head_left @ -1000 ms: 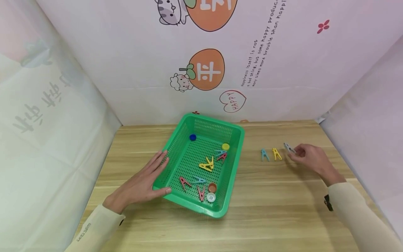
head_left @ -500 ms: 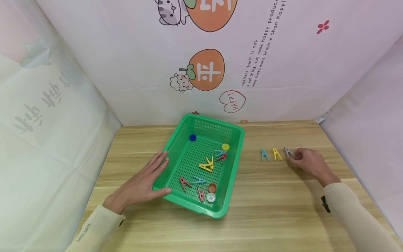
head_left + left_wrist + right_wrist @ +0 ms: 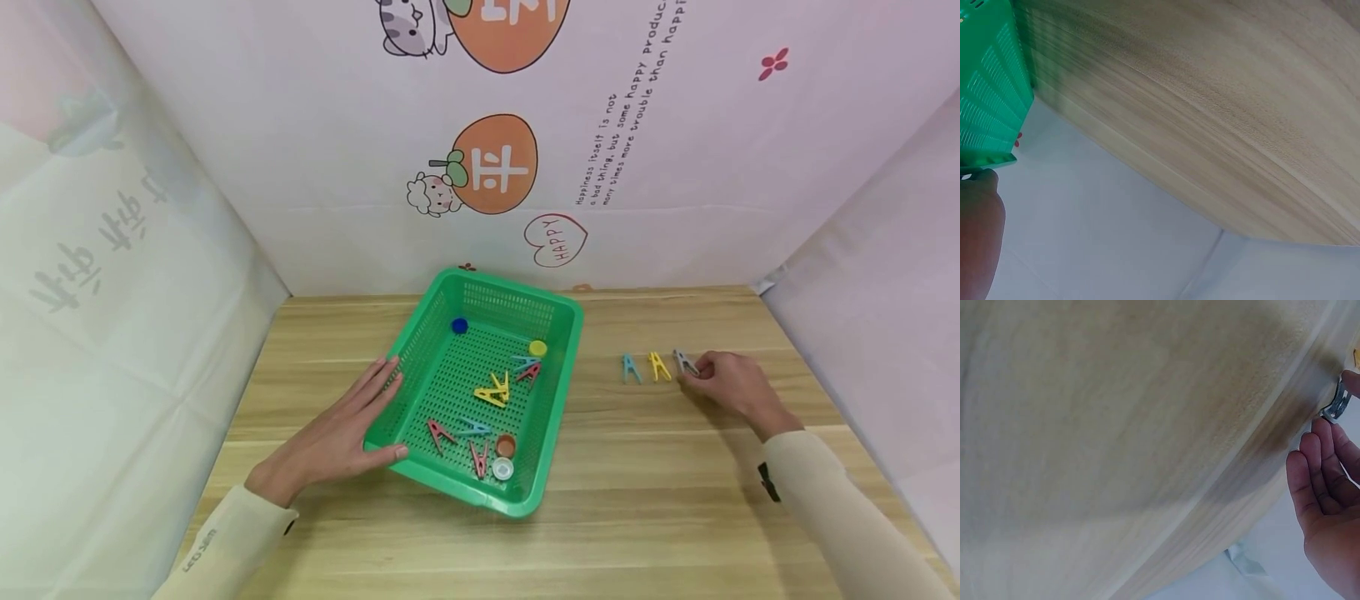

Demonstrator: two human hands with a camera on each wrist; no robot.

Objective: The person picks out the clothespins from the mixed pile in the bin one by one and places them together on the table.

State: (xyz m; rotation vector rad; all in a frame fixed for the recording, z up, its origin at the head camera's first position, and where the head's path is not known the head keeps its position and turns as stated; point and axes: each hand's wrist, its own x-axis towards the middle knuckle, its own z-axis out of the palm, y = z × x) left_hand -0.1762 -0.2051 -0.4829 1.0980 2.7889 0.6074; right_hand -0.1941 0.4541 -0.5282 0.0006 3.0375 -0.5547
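Right hand: the right hand (image 3: 731, 383) pinches one end of the gray clothespin (image 3: 683, 361) between thumb and fingertips; the right wrist view shows the same pinch, at the edge of the picture.
Left hand: the left hand (image 3: 337, 433) is spread wide, fingers lying over the left rim of the green basket (image 3: 510, 310) and thumb reaching to its near corner.
Gray clothespin: on the right part of the counter (image 3: 630, 517), last at the right end of a short row.
Row: the yellow clothespin (image 3: 658, 366) lies just beside the gray one, and the light-blue clothespin (image 3: 631, 368) comes next, nearest the basket; the three stand apart, with their ends pointing roughly the same way.
Basket contents, far end: a dark-blue cap (image 3: 460, 326) at left; a yellow cap (image 3: 537, 348) at right, near a blue clip (image 3: 527, 363) and a red clip (image 3: 529, 374).
Basket contents, middle: two yellow clips (image 3: 491, 397), overlapping.
Basket contents, near end: two more red clips (image 3: 439, 434), another blue clip (image 3: 474, 427), a brown cap (image 3: 506, 446) and a white cap (image 3: 503, 469).
Surroundings: a pale printed cloth (image 3: 660, 250) behind the wood-grained counter.
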